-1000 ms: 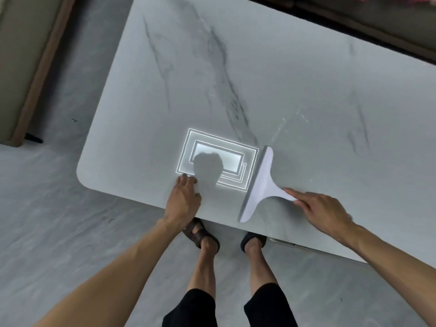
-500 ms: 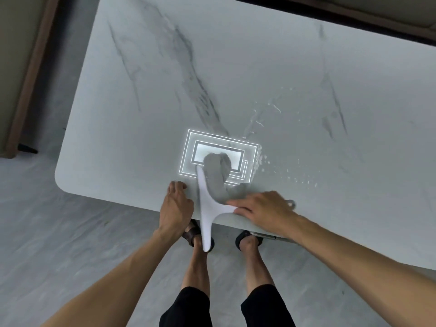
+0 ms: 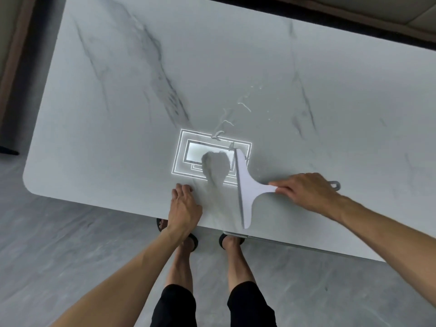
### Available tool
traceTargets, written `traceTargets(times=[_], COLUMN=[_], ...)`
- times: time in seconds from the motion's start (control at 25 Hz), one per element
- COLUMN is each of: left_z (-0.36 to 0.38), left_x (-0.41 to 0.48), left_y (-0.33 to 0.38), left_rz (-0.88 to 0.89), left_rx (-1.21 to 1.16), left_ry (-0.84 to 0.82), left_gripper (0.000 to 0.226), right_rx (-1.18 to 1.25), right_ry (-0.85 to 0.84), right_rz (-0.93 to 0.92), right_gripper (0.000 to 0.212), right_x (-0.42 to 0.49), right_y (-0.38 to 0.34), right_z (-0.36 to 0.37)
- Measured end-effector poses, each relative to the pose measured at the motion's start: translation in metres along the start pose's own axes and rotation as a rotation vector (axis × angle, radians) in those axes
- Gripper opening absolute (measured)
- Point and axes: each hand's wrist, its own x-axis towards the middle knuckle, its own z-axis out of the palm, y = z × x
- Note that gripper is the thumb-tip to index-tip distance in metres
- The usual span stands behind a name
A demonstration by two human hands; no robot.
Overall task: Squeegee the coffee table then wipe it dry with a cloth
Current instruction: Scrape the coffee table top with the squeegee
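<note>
A white squeegee lies blade-down on the marble coffee table, near its front edge. My right hand grips the squeegee's handle, whose grey loop end sticks out past my knuckles. My left hand rests flat on the table's front edge, left of the blade. Streaks and drops of water glisten on the tabletop beyond the blade. No cloth is in view.
A bright reflection of a ceiling light shines on the tabletop with my head's shadow in it. My feet in dark sandals stand on the grey floor under the front edge. Sofa bases run along the left and far side.
The squeegee swept left to beside my left hand, its lower end past the table's front edge, and has now moved back right. My left hand stayed on the edge.
</note>
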Motion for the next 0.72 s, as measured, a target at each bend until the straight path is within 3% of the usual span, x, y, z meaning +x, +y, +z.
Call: traceTargets(times=[0.2, 0.36, 0.48, 0.56, 0.64, 0.72], left_z=[-0.001, -0.003, -0.003, -0.006, -0.009, -0.008], left_x=[0.013, 0.013, 0.012, 0.012, 0.010, 0.007], left_y=[0.029, 0.028, 0.025, 0.017, 0.002, -0.009], left_rz=[-0.143, -0.162, -0.189, -0.278, -0.320, -0.313], left_rx=[0.132, 0.071, -0.035, -0.157, -0.216, -0.194], left_ry=[-0.098, -0.134, 0.003, 0.176, 0.300, 0.324], left_gripper=[0.048, 0.041, 0.035, 0.018, 0.011, 0.021], right_rx=[-0.079, 0.056, 0.077, 0.078, 0.037, -0.009], right_ry=[0.052, -0.015, -0.083, -0.138, -0.154, -0.119], right_rz=[0.092, -0.073, -0.294, -0.382, -0.415, -0.401], right_gripper=[0.032, 0.033, 0.033, 0.032, 0.031, 0.033], right_x=[-0.036, -0.027, 0.003, 0.021, 0.036, 0.042], right_y=[0.070, 0.028, -0.045, -0.083, -0.091, -0.067], right_z=[-0.025, -0.018, 0.009, 0.023, 0.027, 0.021])
